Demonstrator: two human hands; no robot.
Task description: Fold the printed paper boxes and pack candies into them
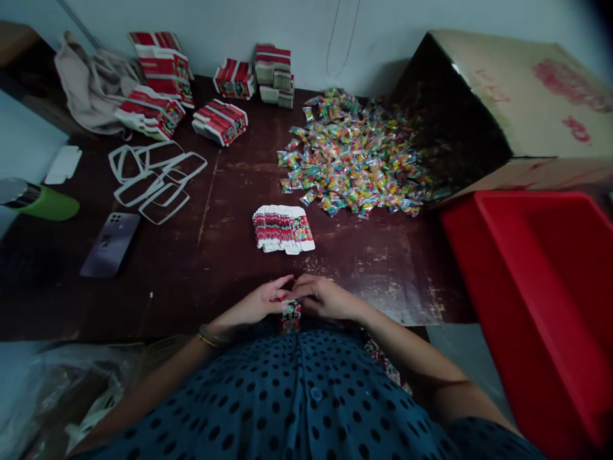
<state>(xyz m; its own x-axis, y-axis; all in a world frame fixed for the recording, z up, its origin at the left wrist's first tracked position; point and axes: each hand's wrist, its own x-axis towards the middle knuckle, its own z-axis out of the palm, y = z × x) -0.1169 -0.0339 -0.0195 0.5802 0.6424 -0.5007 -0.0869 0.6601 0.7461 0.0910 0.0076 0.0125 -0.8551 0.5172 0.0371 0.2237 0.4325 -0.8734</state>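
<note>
A small colorful printed box (pixel 290 317) stands upright at the table's front edge, close against my body. My left hand (pixel 265 301) holds its left side, fingers partly spread around the top. My right hand (pixel 324 296) is at its upper right, fingers bent together over the top; what its fingertips pinch, if anything, is hidden. Just beyond my hands lies a fanned stack of flat red-and-white cartons (pixel 283 229). Behind that, to the right, is a large pile of wrapped candies (pixel 354 156).
Bundled carton stacks (pixel 220 122) stand at the back left. White paper bands (pixel 158 176), a phone (pixel 111 245) and a green bottle (pixel 50 203) lie left. A cardboard box (pixel 531 96) and a red bin (pixel 522 287) are on the right.
</note>
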